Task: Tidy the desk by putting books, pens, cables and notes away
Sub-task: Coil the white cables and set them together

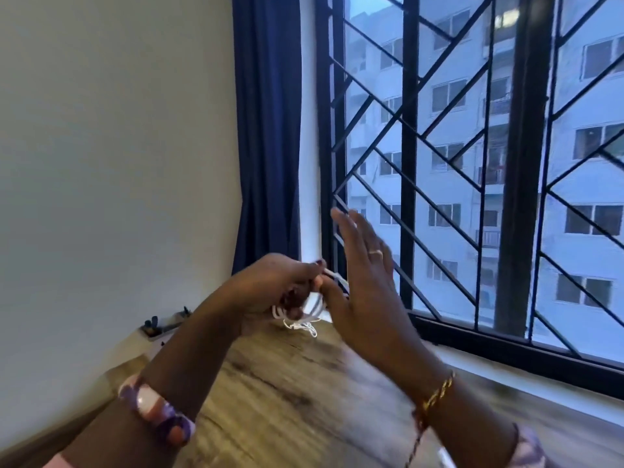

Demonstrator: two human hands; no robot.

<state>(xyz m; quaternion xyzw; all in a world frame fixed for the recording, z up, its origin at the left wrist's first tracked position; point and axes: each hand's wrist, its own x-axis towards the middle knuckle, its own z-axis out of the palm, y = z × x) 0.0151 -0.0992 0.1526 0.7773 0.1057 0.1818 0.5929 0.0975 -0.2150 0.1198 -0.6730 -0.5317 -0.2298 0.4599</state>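
A thin white cable (312, 310) is gathered in loops above the wooden desk (290, 393), with loose ends dangling below. My left hand (273, 287) is closed around the loops, and its fingers pinch a strand near the top. My right hand (363, 282) is raised beside it with the fingers straight and spread. The right thumb touches the cable, and strands run behind the palm. How much cable lies behind the right hand is hidden.
A small holder with dark items (165, 324) sits at the desk's far left against the wall. A dark blue curtain (266, 130) hangs in the corner. A barred window (472, 163) runs along the right side. A white object (445, 459) lies near the bottom edge.
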